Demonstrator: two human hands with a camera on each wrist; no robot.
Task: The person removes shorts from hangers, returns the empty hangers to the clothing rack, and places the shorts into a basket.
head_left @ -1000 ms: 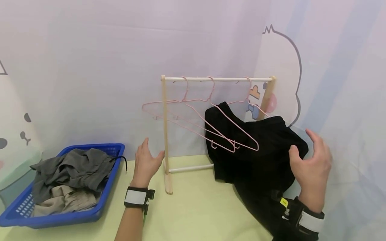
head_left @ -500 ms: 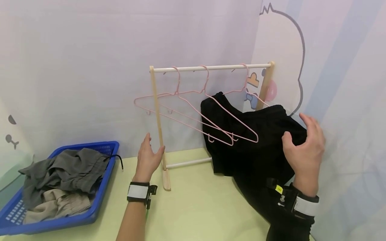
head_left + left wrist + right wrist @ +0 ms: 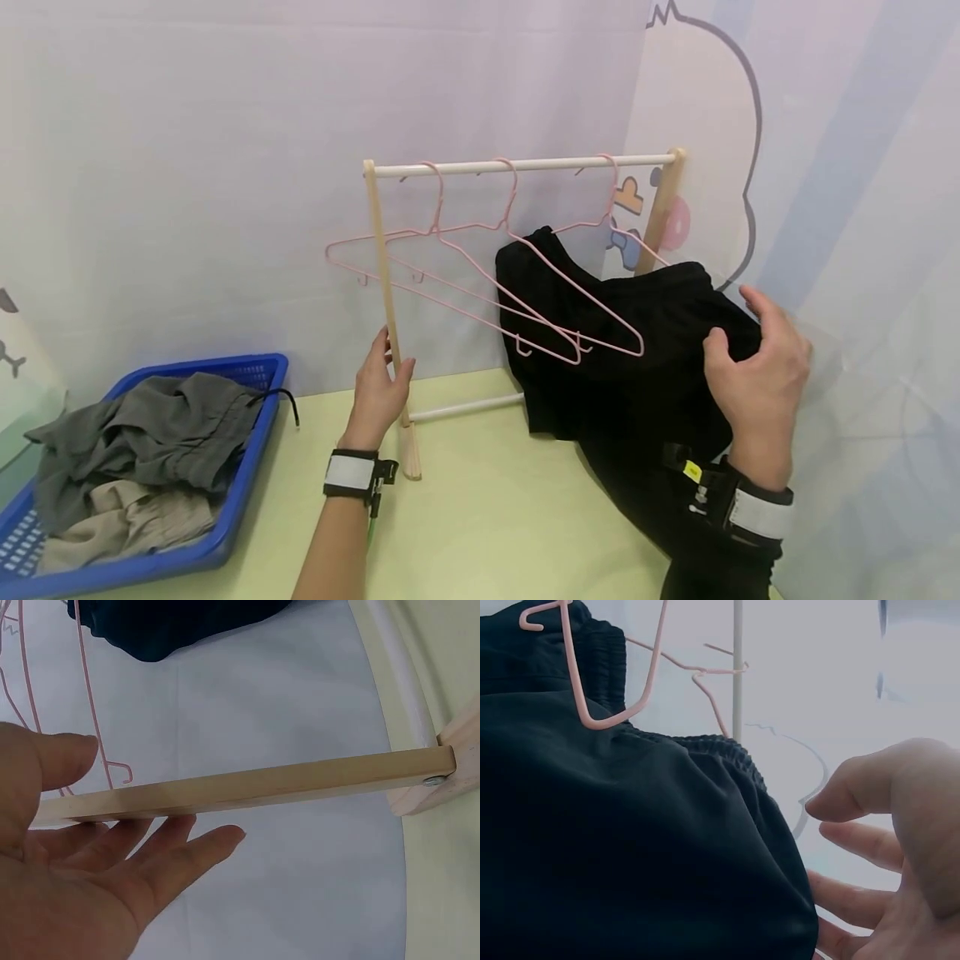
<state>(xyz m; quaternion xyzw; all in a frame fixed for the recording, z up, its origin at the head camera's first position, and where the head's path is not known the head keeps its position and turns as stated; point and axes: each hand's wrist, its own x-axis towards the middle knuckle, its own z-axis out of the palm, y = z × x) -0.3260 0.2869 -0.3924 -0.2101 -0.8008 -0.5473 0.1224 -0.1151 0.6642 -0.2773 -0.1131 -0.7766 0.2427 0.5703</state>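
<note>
Black elastic-waisted pants hang from the rightmost pink hanger on a small wooden rack with a white top rail. My left hand is at the rack's left post, fingers on its far side, thumb on the near side. In the left wrist view, fingertips touch the post while the thumb stands apart from it. My right hand is spread beside the right edge of the pants, thumb and fingers apart and nothing gripped; the right wrist view shows the fingers right at the fabric.
Two bare pink hangers hang left of the pants and overlap them in the head view. A blue basket at the left holds grey and beige clothing. The rack's white lower bar runs close over the yellow tabletop.
My left hand has come to the rack's left post from open air beside it. My right hand has stayed beside the pants. The view has tilted down and shifted slightly.
</note>
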